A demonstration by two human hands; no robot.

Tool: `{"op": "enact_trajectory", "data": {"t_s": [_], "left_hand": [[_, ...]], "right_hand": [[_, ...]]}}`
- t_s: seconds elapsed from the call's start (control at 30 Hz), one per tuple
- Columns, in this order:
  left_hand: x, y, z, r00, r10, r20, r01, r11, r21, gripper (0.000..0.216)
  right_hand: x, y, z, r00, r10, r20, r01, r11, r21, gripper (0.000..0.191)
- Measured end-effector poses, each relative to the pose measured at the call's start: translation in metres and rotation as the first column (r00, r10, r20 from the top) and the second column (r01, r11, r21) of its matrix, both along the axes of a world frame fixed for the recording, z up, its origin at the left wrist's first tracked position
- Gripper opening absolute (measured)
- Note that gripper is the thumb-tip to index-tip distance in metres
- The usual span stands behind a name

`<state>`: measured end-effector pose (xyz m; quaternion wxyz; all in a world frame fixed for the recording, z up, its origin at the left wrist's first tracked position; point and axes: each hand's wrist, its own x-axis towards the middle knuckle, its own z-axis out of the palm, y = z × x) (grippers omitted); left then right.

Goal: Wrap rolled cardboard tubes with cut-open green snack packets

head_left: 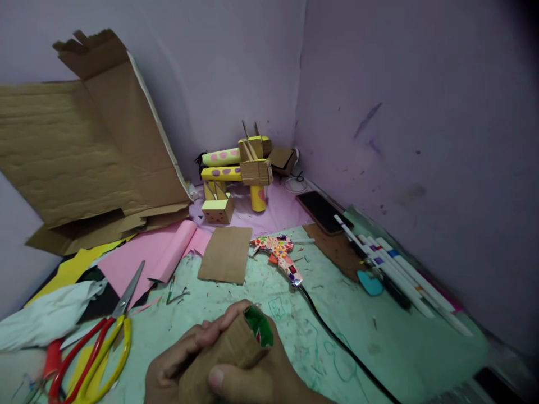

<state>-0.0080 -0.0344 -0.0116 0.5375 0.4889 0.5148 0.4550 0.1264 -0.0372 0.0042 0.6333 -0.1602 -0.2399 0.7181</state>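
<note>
Both hands are at the bottom edge, closed round a rolled brown cardboard tube. Green and red material shows in the tube's open end. My left hand comes from the left, its fingers curled along the tube's far side. My right hand wraps it from the right and below, with the thumb pressed on the near side. The tube is held just above the pale green mat.
Red and yellow scissors lie at the left. A patterned glue gun with a black cord, a flat cardboard piece, pink paper, a phone and white sticks lie ahead. A yellow cardboard model stands in the corner beside large cardboard sheets.
</note>
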Motion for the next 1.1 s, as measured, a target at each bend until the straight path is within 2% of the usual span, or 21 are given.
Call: {"op": "enact_trajectory", "data": {"t_s": [0.07,0.13,0.23,0.3,0.43,0.57,0.67,0.77,0.87,0.93,1.0,1.1], "left_hand": [[-0.003,0.001,-0.001,0.999,-0.049,0.002,0.049,0.999,-0.012,0.030],[-0.005,0.000,-0.002,0.995,-0.064,0.074,0.067,0.997,-0.048,0.040],[-0.003,-0.001,-0.001,0.975,-0.063,0.213,0.073,0.997,-0.040,0.048],[-0.002,-0.002,0.000,0.965,-0.068,0.254,0.071,0.998,0.000,0.046],[-0.001,-0.005,0.001,0.965,-0.063,0.256,0.057,0.998,0.028,0.042],[-0.002,-0.008,-0.002,0.968,-0.121,0.219,0.117,0.993,0.034,0.035],[-0.003,-0.007,-0.008,0.963,-0.177,0.204,0.185,0.983,-0.019,0.036],[-0.006,-0.007,-0.010,0.964,-0.167,0.208,0.183,0.981,-0.059,0.045],[-0.008,-0.007,-0.004,0.972,-0.210,0.103,0.205,0.977,0.052,0.063],[-0.006,-0.006,0.004,0.962,-0.273,-0.013,0.273,0.955,0.116,0.077],[-0.002,-0.005,0.011,0.937,-0.333,-0.108,0.342,0.936,0.081,0.073],[0.004,-0.003,0.016,0.887,-0.423,-0.185,0.423,0.905,-0.040,0.045]], "right_hand": [[0.005,0.001,-0.001,0.996,-0.013,-0.089,0.008,0.999,-0.050,0.033],[0.014,0.004,-0.001,0.977,-0.054,-0.205,0.010,0.978,-0.208,0.033],[0.029,0.013,-0.001,0.917,-0.177,-0.359,-0.021,0.874,-0.486,0.033],[0.037,0.020,0.001,0.885,-0.239,-0.401,-0.050,0.805,-0.591,0.034],[0.040,0.030,0.008,0.869,-0.289,-0.402,-0.066,0.738,-0.672,0.040],[0.035,0.029,0.007,0.891,-0.272,-0.363,-0.054,0.731,-0.680,0.040],[0.029,0.023,0.001,0.924,-0.236,-0.300,-0.017,0.759,-0.651,0.041],[0.022,0.014,-0.006,0.972,-0.169,-0.166,0.055,0.842,-0.536,0.038],[0.014,0.006,-0.011,0.998,-0.056,-0.001,0.054,0.961,-0.272,0.030],[0.009,0.003,-0.012,0.991,-0.018,0.131,0.029,0.996,-0.081,0.026],[0.005,0.001,-0.011,0.954,-0.029,0.299,0.018,0.999,0.042,0.025],[0.003,0.000,-0.006,0.850,-0.090,0.519,0.036,0.993,0.113,0.026]]}}
